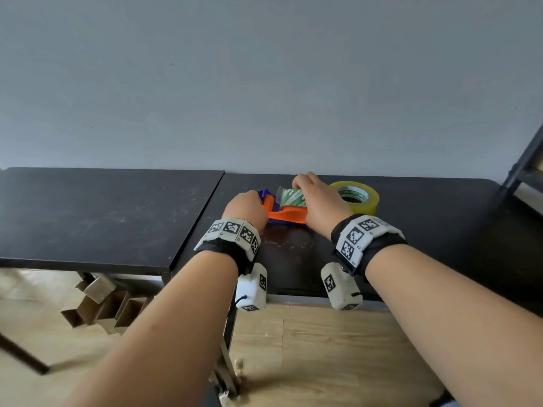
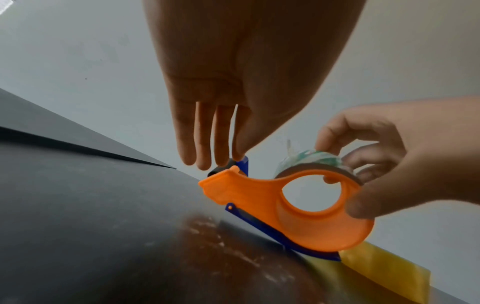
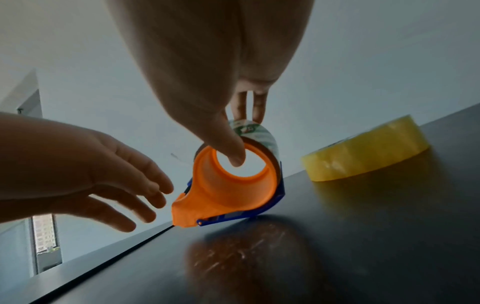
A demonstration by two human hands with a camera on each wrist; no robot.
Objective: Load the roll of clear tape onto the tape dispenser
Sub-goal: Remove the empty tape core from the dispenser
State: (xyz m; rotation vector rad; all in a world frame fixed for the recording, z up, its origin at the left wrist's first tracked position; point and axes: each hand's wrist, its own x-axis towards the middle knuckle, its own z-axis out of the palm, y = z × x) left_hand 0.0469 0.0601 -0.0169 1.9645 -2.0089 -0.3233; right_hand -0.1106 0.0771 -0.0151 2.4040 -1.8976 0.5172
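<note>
An orange and blue tape dispenser (image 1: 286, 215) stands on the black table (image 1: 440, 230) near the wall. The clear tape roll (image 1: 291, 196), with its green and white label, sits around the dispenser's orange ring (image 3: 226, 197). My right hand (image 1: 317, 201) grips the roll from above, fingers curled over the roll (image 3: 259, 133) and thumb (image 3: 233, 156) inside the ring's hole. My left hand (image 1: 245, 208) has straight fingers (image 2: 221, 144) whose tips touch the blue front end of the dispenser (image 2: 259, 195). The far side of the roll (image 2: 311, 160) is hidden.
A wide yellow tape roll (image 1: 357, 198) lies flat just right of the dispenser, close to my right hand. A second black table (image 1: 102, 215) adjoins on the left across a narrow gap. Cardboard pieces (image 1: 100, 304) lie on the floor beneath it. A dark shelf frame (image 1: 526, 163) stands far right.
</note>
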